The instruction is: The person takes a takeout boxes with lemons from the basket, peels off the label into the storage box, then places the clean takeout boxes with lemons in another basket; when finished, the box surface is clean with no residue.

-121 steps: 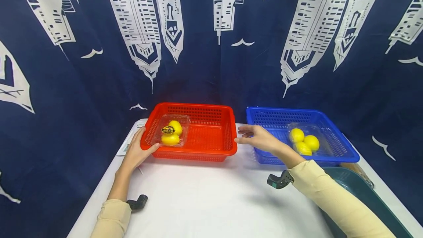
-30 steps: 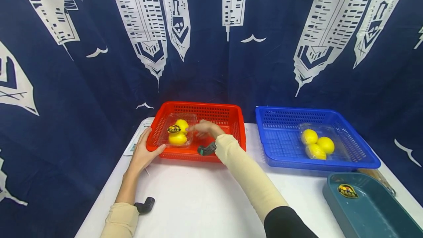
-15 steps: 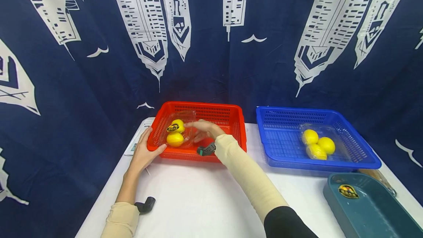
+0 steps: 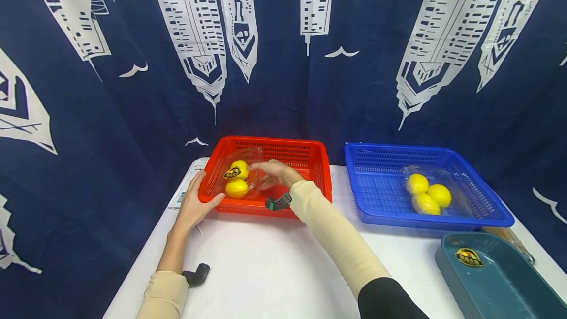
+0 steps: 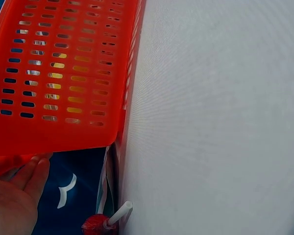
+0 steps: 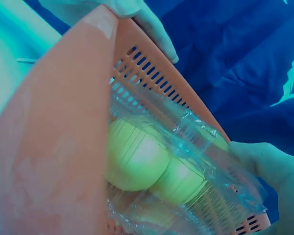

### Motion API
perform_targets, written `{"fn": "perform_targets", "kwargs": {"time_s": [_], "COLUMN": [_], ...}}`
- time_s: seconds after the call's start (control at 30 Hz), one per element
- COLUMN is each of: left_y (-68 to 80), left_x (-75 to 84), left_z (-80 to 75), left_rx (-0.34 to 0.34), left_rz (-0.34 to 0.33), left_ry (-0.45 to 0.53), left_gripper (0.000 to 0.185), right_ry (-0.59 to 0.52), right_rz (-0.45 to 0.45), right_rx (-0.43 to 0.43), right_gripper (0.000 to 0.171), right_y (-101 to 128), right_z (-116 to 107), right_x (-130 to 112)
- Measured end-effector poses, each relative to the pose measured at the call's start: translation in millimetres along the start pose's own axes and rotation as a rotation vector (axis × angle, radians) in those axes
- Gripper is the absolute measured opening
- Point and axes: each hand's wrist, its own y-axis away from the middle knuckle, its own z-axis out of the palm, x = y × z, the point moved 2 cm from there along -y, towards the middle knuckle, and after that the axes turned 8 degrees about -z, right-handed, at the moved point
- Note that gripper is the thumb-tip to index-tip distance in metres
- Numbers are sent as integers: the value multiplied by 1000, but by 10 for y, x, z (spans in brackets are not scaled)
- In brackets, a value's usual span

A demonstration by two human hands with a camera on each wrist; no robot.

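My left hand point(image 4: 195, 205) grips the near left corner of the red basket point(image 4: 283, 208), thumb over the front rim and fingers along the left end. Inside the basket, my right hand point(image 4: 274, 172) pinches the right edge of a clear plastic fruit pack point(image 4: 254, 153). Two yellow, lemon-like fruits point(image 4: 236, 188) show in it, with a black and yellow label point(image 4: 232, 173) on top. The pack is tilted, its right side raised. In the right wrist view, my thumb point(image 6: 245, 156) touches the crinkled clear plastic point(image 6: 186, 142); the other fingers are mostly hidden.
A blue basket point(image 4: 376, 210) on the right holds another clear pack of yellow fruits point(image 4: 427, 195). In front of it is a dark green tray point(image 4: 500, 279) bearing a similar label. Printed papers point(image 4: 181, 186) lie behind the left hand. A red-wrapped lollipop point(image 5: 98, 224) is near the table edge.
My right hand moved from beside the red basket into it and took hold of the pack. The pack then tipped up to the left. My left hand stayed on the basket.
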Motion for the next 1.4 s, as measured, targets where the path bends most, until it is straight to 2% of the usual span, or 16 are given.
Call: {"fn": "perform_targets", "kwargs": {"time_s": [0.2, 0.53, 0.83, 1.1, 1.4], "left_y": [-2, -3, -7, 1, -2], "left_x": [5, 5, 5, -2, 14], "left_z": [11, -6, 0, -12, -6], "left_rx": [-12, 1, -4, -7, -10], "left_rz": [-11, 9, -3, -11, -2], "left_ry": [6, 5, 1, 4, 6], "left_gripper": [94, 92, 93, 93, 92], "right_ry": [-10, -37, -14, -21, -25], "right_rz": [-29, -62, -65, -109, -116], "right_rx": [2, 26, 40, 29, 49], "right_gripper": [61, 56, 65, 49, 60], "right_y": [51, 129, 200, 288, 450], "right_z": [-44, -145, -178, -217, -319], "right_x": [-34, -128, -185, -240, -291]}}
